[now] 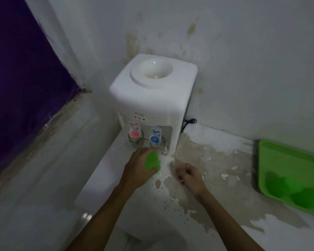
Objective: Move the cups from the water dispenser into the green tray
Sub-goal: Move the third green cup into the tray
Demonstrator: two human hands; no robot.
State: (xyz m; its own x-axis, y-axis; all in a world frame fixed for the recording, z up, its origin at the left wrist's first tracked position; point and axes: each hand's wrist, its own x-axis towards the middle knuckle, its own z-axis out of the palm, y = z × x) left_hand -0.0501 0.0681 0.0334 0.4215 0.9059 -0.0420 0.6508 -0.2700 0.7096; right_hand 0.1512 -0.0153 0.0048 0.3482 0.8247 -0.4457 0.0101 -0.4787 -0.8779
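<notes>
Two green cups (286, 191) already sit in the green tray (286, 153), well off to the right of the grip. Left hand (138, 169) is wrapped around a third green cup (152, 163), just in front of the water dispenser (152, 91), below its blue tap (155, 138). Right hand (188, 175) is loosely curled, holding nothing, just right of the held cup. Glass-like shapes under both taps; blurred, cannot tell. Judgement: task well along; carry-over and set-down remain.

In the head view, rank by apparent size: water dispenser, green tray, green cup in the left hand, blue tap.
1. water dispenser
2. green tray, cut off at the frame edge, so unsure
3. green cup in the left hand, partly hidden
4. blue tap
</notes>
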